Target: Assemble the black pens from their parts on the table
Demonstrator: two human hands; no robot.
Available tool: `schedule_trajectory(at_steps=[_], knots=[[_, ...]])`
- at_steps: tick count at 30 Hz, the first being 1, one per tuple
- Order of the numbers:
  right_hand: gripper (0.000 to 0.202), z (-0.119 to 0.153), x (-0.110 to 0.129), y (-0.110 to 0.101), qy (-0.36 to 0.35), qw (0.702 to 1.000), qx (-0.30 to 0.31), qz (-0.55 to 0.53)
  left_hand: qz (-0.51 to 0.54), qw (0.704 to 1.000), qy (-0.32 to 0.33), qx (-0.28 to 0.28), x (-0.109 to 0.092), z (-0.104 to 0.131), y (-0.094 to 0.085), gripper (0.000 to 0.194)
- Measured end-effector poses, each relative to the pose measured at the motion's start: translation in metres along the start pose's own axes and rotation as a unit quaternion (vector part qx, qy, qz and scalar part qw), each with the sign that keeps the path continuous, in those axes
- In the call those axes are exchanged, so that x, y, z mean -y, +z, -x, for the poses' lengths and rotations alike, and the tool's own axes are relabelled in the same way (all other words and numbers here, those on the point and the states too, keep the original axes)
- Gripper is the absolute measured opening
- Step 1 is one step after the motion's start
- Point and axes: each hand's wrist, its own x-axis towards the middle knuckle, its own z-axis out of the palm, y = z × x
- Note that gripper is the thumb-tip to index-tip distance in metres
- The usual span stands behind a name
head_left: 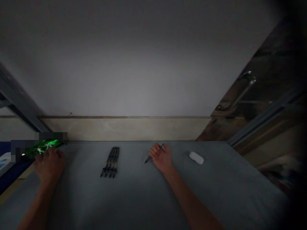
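Note:
My right hand (161,158) is closed around a dark pen (148,159), palm turned up, with the pen's tip pointing down to the left. At the far left, my left hand (49,164) has its fingers bent over the lower edge of a dark, shiny object with a bright green face (46,146). Blurred blocks cover part of that object, so its kind is not clear. Between my hands several black pens (111,162) lie side by side on the grey table. To the right of my right hand is a small white rounded case (196,157).
The grey tabletop (134,198) meets a pale wall with a cream lower strip (134,129). Grey metal posts (26,99) stand at both sides. A metal handle (240,92) is at the right. Something blue and white (7,163) lies at the far left edge.

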Motion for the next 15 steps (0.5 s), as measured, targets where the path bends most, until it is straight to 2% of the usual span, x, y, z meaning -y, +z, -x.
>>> schedule_trajectory(at_steps=[2,3,7,11,13,15], knots=[[0.051,0.001,0.000,0.001,0.000,1.000,0.000,0.004,-0.014,0.996,0.092,0.016,-0.007,0.006,0.005,0.024],[0.051,0.001,0.000,0.002,-0.004,1.000,-0.001,0.005,-0.002,0.993,0.110,0.034,-0.014,0.012,0.007,0.024],[0.050,0.002,0.001,0.004,-0.028,1.000,-0.009,0.002,0.065,0.987,0.124,0.076,-0.058,0.042,-0.001,0.034],[0.050,0.002,0.001,0.003,-0.052,0.998,-0.021,0.000,0.107,0.971,0.193,0.091,-0.101,0.063,-0.010,0.039],[0.051,0.003,0.001,0.003,-0.062,0.998,-0.025,-0.001,0.107,0.970,0.199,0.094,-0.109,0.062,-0.011,0.043],[0.053,0.004,0.001,0.002,-0.067,0.997,-0.026,-0.001,0.100,0.977,0.168,0.079,-0.105,0.053,-0.012,0.052]])
